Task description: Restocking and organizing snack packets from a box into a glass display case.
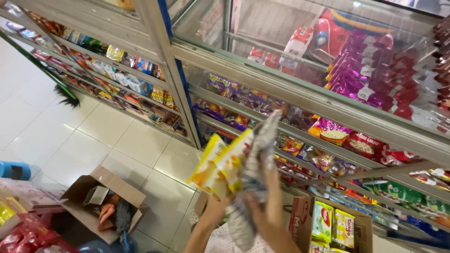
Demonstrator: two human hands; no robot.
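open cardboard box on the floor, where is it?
Head view, lower left: the open cardboard box sits on the white tile floor, left of both hands, below the glass display shelves.

Both forearms rise from the bottom edge of the head view, bare and angled upward toward the middle of the frame, close together and almost parallel. The left hand [216, 206] sits just left of centre, wrist bent slightly back, its grip closed from below with the fingers curled out of sight and mostly hidden. The right hand [262, 201] stands just beside it and a little higher, palm turned inward toward the left hand, its fingers [271, 174] stretched long and upright, pressed flat in a clasp. The 2 hands are near each other, roughly level; whether they touch cannot be told.
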